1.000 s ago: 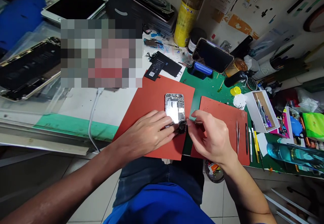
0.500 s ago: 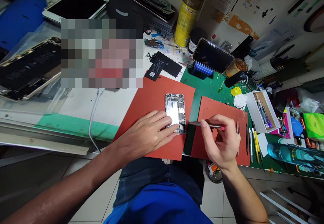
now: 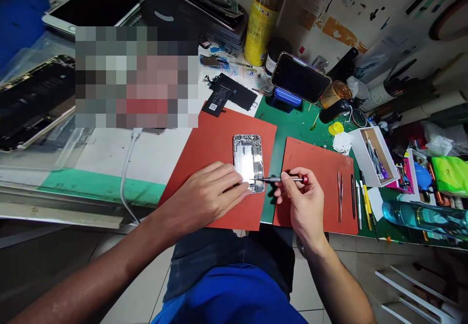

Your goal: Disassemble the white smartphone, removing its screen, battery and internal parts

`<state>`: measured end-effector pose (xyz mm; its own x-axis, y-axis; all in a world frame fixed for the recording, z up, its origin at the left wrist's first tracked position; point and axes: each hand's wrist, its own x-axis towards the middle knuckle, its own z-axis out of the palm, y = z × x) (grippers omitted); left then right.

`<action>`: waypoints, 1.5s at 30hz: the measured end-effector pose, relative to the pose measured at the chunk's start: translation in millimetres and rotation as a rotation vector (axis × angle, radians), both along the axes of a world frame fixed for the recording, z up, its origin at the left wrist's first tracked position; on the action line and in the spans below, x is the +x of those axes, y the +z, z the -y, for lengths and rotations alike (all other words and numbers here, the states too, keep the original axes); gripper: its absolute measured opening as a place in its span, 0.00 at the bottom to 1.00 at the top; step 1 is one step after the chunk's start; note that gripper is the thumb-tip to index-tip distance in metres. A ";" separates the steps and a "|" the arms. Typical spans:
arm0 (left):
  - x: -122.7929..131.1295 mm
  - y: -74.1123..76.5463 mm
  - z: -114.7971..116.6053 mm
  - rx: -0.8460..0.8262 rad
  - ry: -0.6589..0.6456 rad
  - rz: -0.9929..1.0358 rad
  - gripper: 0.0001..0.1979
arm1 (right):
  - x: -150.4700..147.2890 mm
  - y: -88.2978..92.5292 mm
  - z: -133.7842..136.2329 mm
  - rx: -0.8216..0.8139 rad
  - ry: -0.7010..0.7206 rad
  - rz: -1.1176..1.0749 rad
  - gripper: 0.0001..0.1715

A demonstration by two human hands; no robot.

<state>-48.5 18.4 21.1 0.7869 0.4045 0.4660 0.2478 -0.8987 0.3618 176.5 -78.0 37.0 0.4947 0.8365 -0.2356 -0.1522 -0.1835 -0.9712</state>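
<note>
An opened phone (image 3: 247,155), its metal inside and circuit boards bare, lies on a red-brown mat (image 3: 215,138). My left hand (image 3: 210,192) holds it at the lower left, fingertips on its lower end. Between the thumb and fingers of my right hand (image 3: 307,197) is a slim screwdriver (image 3: 274,179) with a grey grip and a red end. It lies nearly level, its tip over the lower part of the phone; whether the tip touches is too small to tell. A black phone battery (image 3: 220,97) rests at the mat's far edge.
Tweezers (image 3: 340,194) lie on a second red-brown mat (image 3: 314,155) at the right, beside several pen-like tools. Behind stand a propped phone (image 3: 300,77) and a yellow can (image 3: 256,36). A white tool box (image 3: 373,155) and a blue bottle (image 3: 424,221) sit farther right.
My right hand has moved left, bringing the screwdriver tip from beside the phone's right edge to over its lower part. The whole view has shifted slightly; my left hand stays at the phone.
</note>
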 end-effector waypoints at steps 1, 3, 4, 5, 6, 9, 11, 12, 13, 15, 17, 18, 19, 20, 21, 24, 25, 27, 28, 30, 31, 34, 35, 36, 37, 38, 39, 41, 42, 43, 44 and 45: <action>-0.5 -0.5 0.2 0.003 -0.001 -0.003 0.10 | -0.5 0.7 -0.2 -0.006 -0.002 0.001 0.25; -1.4 -1.4 0.7 0.008 -0.002 -0.013 0.10 | -1.6 1.8 -0.4 -0.022 -0.007 -0.001 0.25; -1.7 -1.8 0.9 0.011 -0.004 -0.017 0.10 | -2.1 2.2 -0.5 -0.031 -0.010 -0.004 0.25; -2.0 -2.1 1.2 0.013 -0.007 -0.020 0.10 | -2.4 2.6 -0.5 -0.040 -0.015 -0.008 0.25; -2.2 -2.3 1.4 0.014 -0.010 -0.024 0.09 | -2.6 2.8 -0.5 -0.047 -0.021 -0.013 0.25; -1.9 -2.0 1.6 0.015 -0.015 -0.024 0.09 | -2.4 3.3 -1.1 -0.045 -0.051 -0.041 0.25; -1.1 -0.8 1.0 0.017 -0.011 -0.017 0.09 | -1.5 3.7 -1.8 -0.034 -0.067 -0.069 0.24; -0.5 0.2 0.3 0.023 -0.008 -0.007 0.08 | -0.9 4.0 -2.1 -0.028 -0.070 -0.086 0.25; 0.0 1.7 -0.5 0.030 -0.002 0.009 0.07 | -0.2 4.4 -2.2 -0.021 -0.073 -0.105 0.25; 0.7 6.3 -2.2 0.017 0.021 0.067 0.05 | 1.4 5.4 -1.3 0.006 -0.063 -0.148 0.25; 1.3 13.2 -2.9 -0.051 0.051 0.124 0.04 | 2.9 6.6 1.5 0.057 -0.038 -0.181 0.24; 1.8 17.5 -2.4 -0.106 0.066 0.136 0.06 | 3.5 7.2 3.6 0.085 -0.026 -0.188 0.23; 2.7 22.1 -1.4 -0.167 0.080 0.137 0.08 | 4.2 7.7 6.3 0.110 -0.019 -0.190 0.22; 4.2 26.8 0.1 -0.229 0.091 0.126 0.09 | 4.8 8.1 9.2 0.132 -0.018 -0.190 0.22; 6.5 31.3 2.0 -0.293 0.101 0.103 0.11 | 5.5 8.3 12.5 0.148 -0.024 -0.190 0.21; 18.4 41.6 7.7 -0.478 0.125 0.036 0.11 | 8.3 7.6 22.9 0.187 -0.046 -0.207 0.20; 23.8 43.7 9.2 -0.520 0.128 0.020 0.11 | 9.5 6.9 26.3 0.199 -0.050 -0.212 0.19; 35.6 46.4 11.2 -0.554 0.123 0.000 0.10 | 12.2 4.7 32.8 0.213 -0.053 -0.218 0.19; 41.5 47.2 11.9 -0.551 0.114 -0.007 0.10 | 13.7 3.5 35.8 0.218 -0.054 -0.216 0.18; 53.0 48.4 13.2 -0.535 0.085 -0.016 0.10 | 16.6 1.4 41.6 0.221 -0.064 -0.207 0.18; 58.3 48.9 14.1 -0.528 0.071 -0.016 0.10 | 18.2 0.5 44.3 0.221 -0.074 -0.203 0.18; 73.3 50.3 17.8 -0.559 0.049 0.001 0.10 | 23.5 -1.0 52.0 0.217 -0.120 -0.208 0.19; 78.0 50.8 19.1 -0.595 0.046 0.001 0.10 | 25.6 -1.5 54.3 0.217 -0.138 -0.215 0.20; 82.6 51.3 20.0 -0.640 0.048 -0.003 0.11 | 27.7 -2.2 56.5 0.219 -0.159 -0.223 0.21; 87.1 51.9 20.3 -0.686 0.051 -0.008 0.11 | 29.8 -3.3 58.4 0.221 -0.183 -0.230 0.21; 91.9 52.6 19.6 -0.723 0.055 -0.011 0.12 | 31.7 -4.9 60.1 0.222 -0.210 -0.234 0.22; 97.1 53.2 17.6 -0.747 0.055 -0.015 0.13 | 33.1 -6.9 61.7 0.221 -0.238 -0.234 0.22; 109.8 53.8 9.4 -0.728 0.045 -0.017 0.14 | 33.7 -12.0 64.1 0.222 -0.300 -0.216 0.22; 117.9 53.3 3.1 -0.675 0.030 -0.020 0.14 | 32.8 -14.9 65.1 0.222 -0.326 -0.199 0.22; 127.3 51.9 -4.2 -0.598 0.008 -0.030 0.14 | 31.1 -17.9 66.1 0.221 -0.348 -0.176 0.21; 137.8 49.5 -12.2 -0.498 -0.015 -0.047 0.13 | 28.8 -20.8 67.0 0.218 -0.363 -0.146 0.19; 149.2 46.1 -20.5 -0.384 -0.053 -0.079 0.13 | 26.2 -23.3 67.9 0.213 -0.372 -0.110 0.18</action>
<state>100.6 38.9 67.2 0.8387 0.4958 0.2253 0.2457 -0.7138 0.6559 202.6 -145.9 13.6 0.7530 0.6418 -0.1453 -0.2747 0.1060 -0.9557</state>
